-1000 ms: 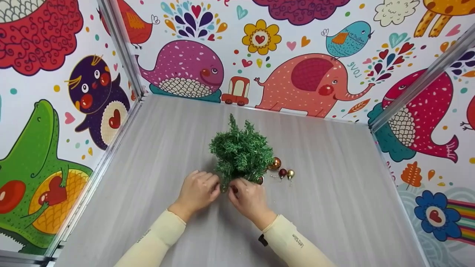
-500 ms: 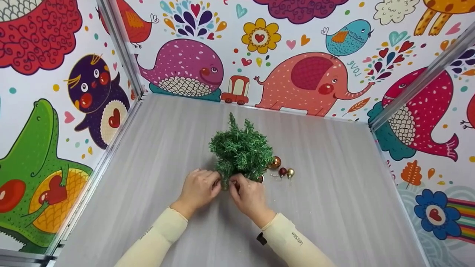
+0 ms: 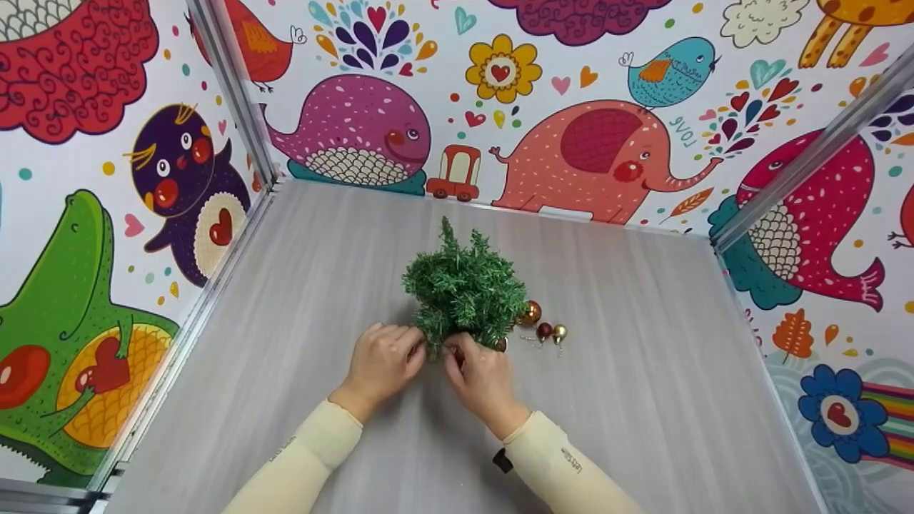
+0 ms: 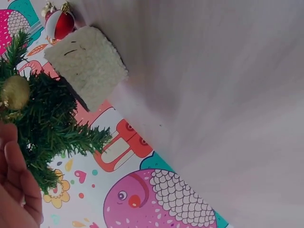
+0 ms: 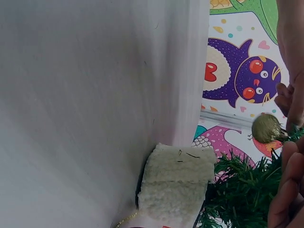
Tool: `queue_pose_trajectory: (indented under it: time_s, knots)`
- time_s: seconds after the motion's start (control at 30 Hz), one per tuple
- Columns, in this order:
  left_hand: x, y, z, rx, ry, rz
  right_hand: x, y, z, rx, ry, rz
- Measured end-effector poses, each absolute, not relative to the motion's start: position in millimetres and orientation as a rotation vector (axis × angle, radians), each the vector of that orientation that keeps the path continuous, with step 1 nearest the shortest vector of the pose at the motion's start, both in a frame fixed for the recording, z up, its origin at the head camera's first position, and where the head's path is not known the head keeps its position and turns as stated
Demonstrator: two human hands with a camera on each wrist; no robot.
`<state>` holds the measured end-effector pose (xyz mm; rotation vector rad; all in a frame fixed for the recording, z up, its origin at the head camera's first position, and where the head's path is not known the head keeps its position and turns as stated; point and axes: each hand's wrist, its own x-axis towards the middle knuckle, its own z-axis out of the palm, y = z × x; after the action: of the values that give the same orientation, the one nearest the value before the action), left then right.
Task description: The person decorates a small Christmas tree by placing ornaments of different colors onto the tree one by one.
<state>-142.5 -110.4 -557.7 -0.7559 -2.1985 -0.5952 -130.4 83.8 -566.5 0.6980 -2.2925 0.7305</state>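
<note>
A small green artificial Christmas tree (image 3: 468,285) stands mid-table, tilted slightly, on a fluffy whitish square base (image 4: 88,64). At its near side a gold glitter bauble (image 5: 266,128) hangs by a branch tip, between the two hands. My left hand (image 3: 385,360), fingers curled, pinches at the branch tip by the bauble's cap. From the other side my right hand (image 3: 482,375) has thumb and forefinger pinched together at the same branch. I cannot tell whether its fingertips also hold the bauble's hanging loop. A red and white bauble (image 4: 60,23) shows beyond the base.
Right of the tree lie a copper bauble (image 3: 530,313), a dark red bauble (image 3: 545,330) and a small gold bauble (image 3: 560,332). Printed cartoon walls (image 3: 571,157) enclose the grey table (image 3: 643,371) at the back and sides. A gold cord (image 5: 126,219) lies near the base.
Both hands have shifted very slightly toward the tree, and the hanging gold bauble has risen a little between them. The tree and loose baubles stay where they were.
</note>
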Motion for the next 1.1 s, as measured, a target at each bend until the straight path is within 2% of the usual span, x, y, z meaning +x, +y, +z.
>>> queue_pose_trajectory:
  time_s: [0.83, 1.1]
  knots:
    - [-135, -115, -555, -0.772, -2.195, -0.604, -129, 86, -565, 0.771, -2.292, 0.734]
    - [-140, -122, -540, -0.755, -2.127, -0.569, -117, 113, -563, 0.849, -2.284, 0.771]
